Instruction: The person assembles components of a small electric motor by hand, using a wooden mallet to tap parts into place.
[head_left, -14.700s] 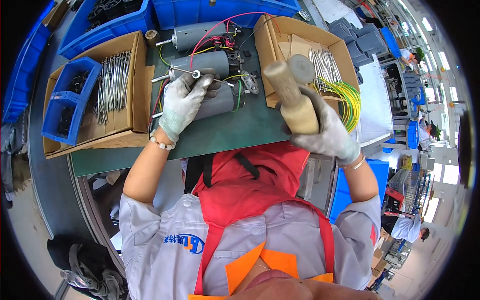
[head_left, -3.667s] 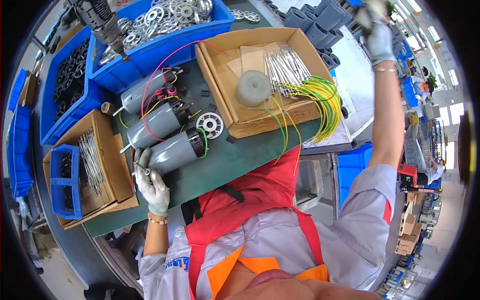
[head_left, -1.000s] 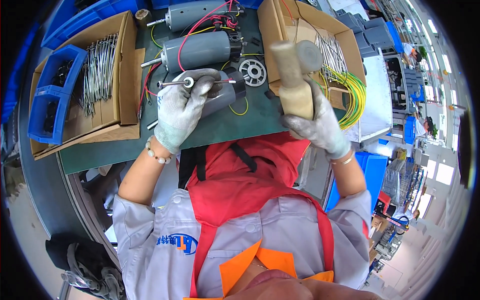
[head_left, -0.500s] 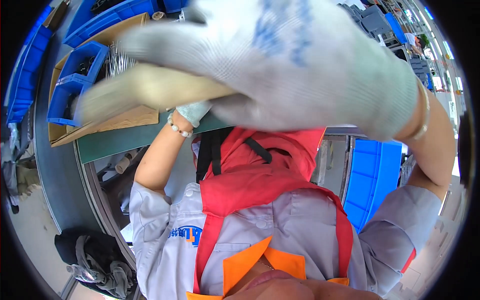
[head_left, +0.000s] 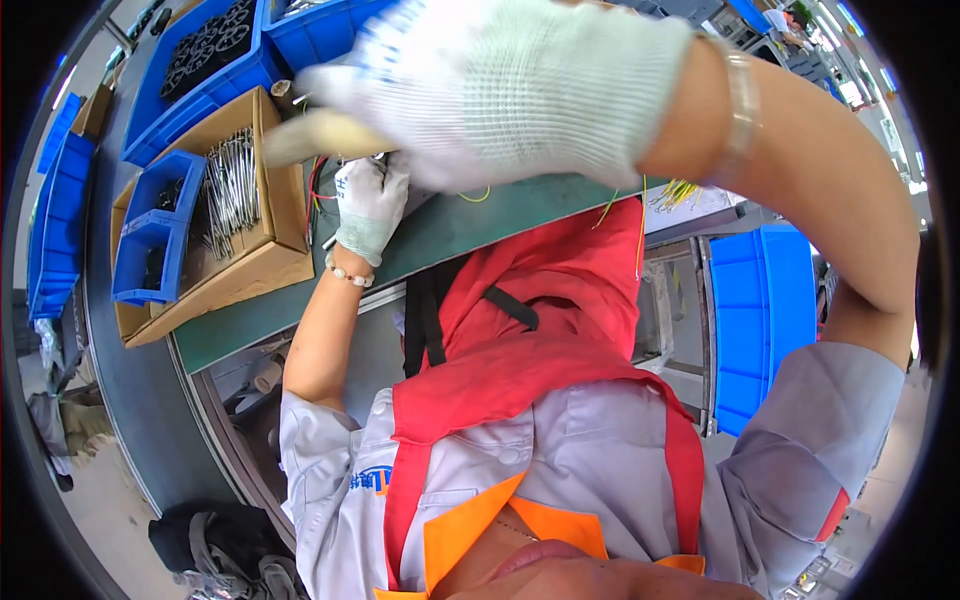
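My right hand (head_left: 450,90), in a white knitted glove, is raised over the bench close to the camera. It is closed on a tool with a pale wooden-looking handle (head_left: 335,135), smeared by motion; its other end is hidden. My left hand (head_left: 368,208), gloved too, rests by the bench edge below the tool. Its fingers are curled around something small, with a bit of metal showing at the fingertips, mostly hidden by the right hand. Red wires (head_left: 314,185) run beside the left hand, and a yellow-green wire (head_left: 475,194) lies to its right.
A cardboard box (head_left: 285,215) left of my hands holds metal rods (head_left: 232,185) and small blue bins (head_left: 145,262). Behind it, a blue crate (head_left: 190,110) contains black parts. More yellow wires (head_left: 677,194) lie at right. A blue crate (head_left: 762,320) stands beside my right arm.
My right hand has risen and drawn back with the tool, uncovering my left hand. The view has shifted, with more of the cardboard box and bench showing.
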